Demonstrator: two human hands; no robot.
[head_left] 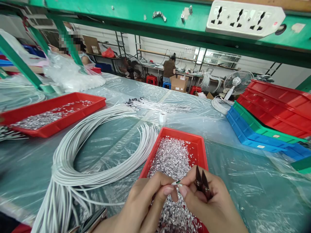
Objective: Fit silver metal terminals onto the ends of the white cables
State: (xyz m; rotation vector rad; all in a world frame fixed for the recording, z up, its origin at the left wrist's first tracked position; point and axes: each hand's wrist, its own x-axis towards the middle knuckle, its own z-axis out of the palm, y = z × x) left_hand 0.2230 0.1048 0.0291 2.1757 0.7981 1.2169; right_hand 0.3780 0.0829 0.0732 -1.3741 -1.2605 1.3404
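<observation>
A thin white wire end (175,183) is pinched between the thumb and forefinger of the left hand (143,204), at 6 o'clock in the view. The right hand (209,204) is closed too: its thumb tip is pressed against the wire tip from the 3 o'clock side, while small dark-bladed snips (202,184) are gripped in the palm w/ blades pointing to 12 o'clock. Both hands are held just above a red rectangular plastic tray (201,145) filled w/ small shiny silver metal bits (171,158).

At 9 o'clock of that tray a big looped bundle of white wires (80,152) is laid on the clear plastic sheet covering the table (243,181). A second red tray w/ silver bits (80,111) is seen at 10 o'clock. A small white tape roll (163,116) stands at 12 o'clock of the near tray. Stacked red, green & blue trays (264,126) are piled at 2 o'clock. A white socket strip (243,17) is fixed to the green shelf overhead.
</observation>
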